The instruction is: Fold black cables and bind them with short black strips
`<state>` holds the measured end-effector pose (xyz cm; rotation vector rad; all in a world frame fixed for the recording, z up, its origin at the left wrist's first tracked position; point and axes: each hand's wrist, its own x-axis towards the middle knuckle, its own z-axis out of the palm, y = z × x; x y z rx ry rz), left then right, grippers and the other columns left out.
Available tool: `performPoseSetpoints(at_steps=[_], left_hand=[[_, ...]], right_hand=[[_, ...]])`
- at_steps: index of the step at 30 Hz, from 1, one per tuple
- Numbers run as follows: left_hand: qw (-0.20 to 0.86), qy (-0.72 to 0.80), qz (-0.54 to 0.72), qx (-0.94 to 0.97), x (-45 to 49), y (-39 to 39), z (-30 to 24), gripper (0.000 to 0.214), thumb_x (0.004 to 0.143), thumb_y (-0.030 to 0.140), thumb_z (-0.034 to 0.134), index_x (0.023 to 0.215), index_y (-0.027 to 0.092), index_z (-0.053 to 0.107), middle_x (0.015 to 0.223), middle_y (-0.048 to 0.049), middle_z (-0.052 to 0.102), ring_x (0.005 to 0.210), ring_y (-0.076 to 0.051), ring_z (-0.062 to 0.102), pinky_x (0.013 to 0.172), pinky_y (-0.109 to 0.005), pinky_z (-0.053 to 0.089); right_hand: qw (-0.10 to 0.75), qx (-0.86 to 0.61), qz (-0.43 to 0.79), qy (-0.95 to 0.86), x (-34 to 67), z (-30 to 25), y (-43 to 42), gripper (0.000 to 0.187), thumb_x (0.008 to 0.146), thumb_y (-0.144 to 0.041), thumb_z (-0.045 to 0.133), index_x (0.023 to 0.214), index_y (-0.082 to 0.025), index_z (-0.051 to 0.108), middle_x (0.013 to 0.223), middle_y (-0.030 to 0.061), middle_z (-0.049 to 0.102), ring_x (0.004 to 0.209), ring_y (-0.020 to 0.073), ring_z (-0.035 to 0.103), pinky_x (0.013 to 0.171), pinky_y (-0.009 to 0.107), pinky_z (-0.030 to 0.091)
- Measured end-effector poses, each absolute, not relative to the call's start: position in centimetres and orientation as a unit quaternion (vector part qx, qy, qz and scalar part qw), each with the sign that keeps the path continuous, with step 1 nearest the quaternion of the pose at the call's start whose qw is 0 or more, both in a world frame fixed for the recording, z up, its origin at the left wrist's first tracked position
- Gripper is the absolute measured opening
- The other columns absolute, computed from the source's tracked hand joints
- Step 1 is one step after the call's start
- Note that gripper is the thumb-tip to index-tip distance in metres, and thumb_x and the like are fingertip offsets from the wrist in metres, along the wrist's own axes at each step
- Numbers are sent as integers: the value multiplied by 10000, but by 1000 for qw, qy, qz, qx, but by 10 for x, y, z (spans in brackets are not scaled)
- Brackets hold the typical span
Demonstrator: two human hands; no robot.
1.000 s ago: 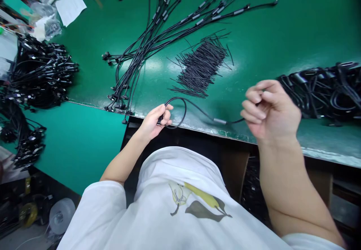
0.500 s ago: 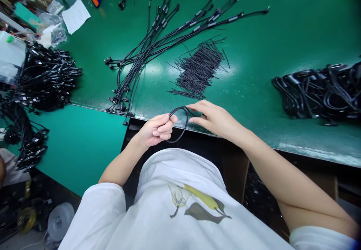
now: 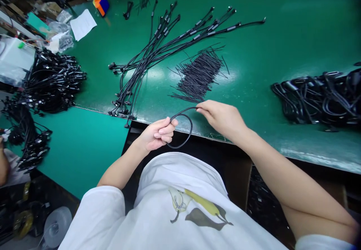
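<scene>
A thin black cable (image 3: 192, 126) runs between my two hands and bends into one open loop over the table's front edge. My left hand (image 3: 160, 132) is closed around its coiled part, with the thumb on top; the cable end inside the fingers is hidden. My right hand (image 3: 222, 117) pinches the other stretch of the cable between thumb and fingertips, to the right of the loop. Just beyond my hands lies a heap of short black ties (image 3: 199, 75). Several straight black cables (image 3: 146, 56) with connectors lie crossed behind it.
Bundled coiled cables (image 3: 316, 97) form a pile at the right. More cables (image 3: 56, 81) are heaped at the left, near a white paper (image 3: 83, 25) and an orange and blue holder (image 3: 100, 5). Below the green table (image 3: 296, 35) stands a clear spool (image 3: 58, 221). Part of another person's arm (image 3: 3, 163) shows far left.
My right hand has shifted right and closed its fingers on the cable, drawing that stretch out straighter. My left hand keeps its hold. The view has tilted slightly upward.
</scene>
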<state>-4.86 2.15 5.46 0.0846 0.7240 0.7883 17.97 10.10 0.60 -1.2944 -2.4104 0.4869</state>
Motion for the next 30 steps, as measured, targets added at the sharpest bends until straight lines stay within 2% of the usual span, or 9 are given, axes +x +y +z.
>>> performPoseSetpoints(at_steps=[4,11,13,16,18,20,22,24,30], left_hand=[[854,346,384,50,-54,21,50,484,1041,203,247,793,73,641,425,103,260,277,7,218,374,-82,297],[835,331,431,82,-56,20,51,477,1046,221,262,811,81,652,415,112,230,280,6,175,423,-95,348],[825,340,443,85,-57,20,53,429,1046,229,288,891,96,665,428,112,240,285,6,177,430,-88,348],[797,356,478,90,-61,22,57,340,1041,284,347,1110,160,656,455,113,262,290,1,180,411,-76,315],[775,364,507,99,-65,23,59,341,1040,312,359,1213,195,629,465,114,271,294,-2,189,412,-70,320],[758,372,525,107,-68,25,61,349,1039,320,363,1250,208,617,471,114,278,300,-4,203,434,-65,352],[749,377,532,113,-70,27,62,343,1037,319,374,1252,210,617,476,115,287,308,-6,222,466,-67,391],[744,376,539,120,-70,29,63,325,1033,312,387,1219,200,629,483,116,306,321,-6,251,503,-75,428],[672,414,583,192,-65,36,56,225,986,304,501,1072,159,651,577,87,508,447,-13,488,659,-149,528]], right_hand=[[176,-495,91,-846,192,11,106,264,990,-346,448,1054,-226,674,1051,46,718,870,198,653,585,287,352],[163,-498,69,-849,199,14,99,340,1013,-370,378,1040,-217,680,1019,69,718,803,197,640,529,299,296],[164,-474,94,-860,201,11,97,338,1006,-378,383,1096,-229,672,1044,67,719,835,206,652,553,299,353],[164,-411,198,-875,208,2,97,330,963,-372,465,1214,-236,630,1080,54,720,925,220,669,707,319,482],[165,-404,260,-861,215,-4,98,322,933,-356,498,1181,-214,647,1064,63,721,868,213,680,766,340,514],[170,-423,300,-838,221,-10,97,293,918,-353,508,1104,-200,675,1046,76,717,738,188,673,739,345,529],[171,-424,328,-827,225,-16,94,288,911,-380,525,1072,-204,687,1028,77,715,671,170,657,701,338,538],[166,-397,331,-840,225,-21,87,293,908,-406,542,1053,-204,696,1016,79,712,710,175,666,709,329,545],[102,-334,235,-907,209,-20,54,286,973,-390,480,943,-211,702,863,48,723,734,185,682,607,281,481]])
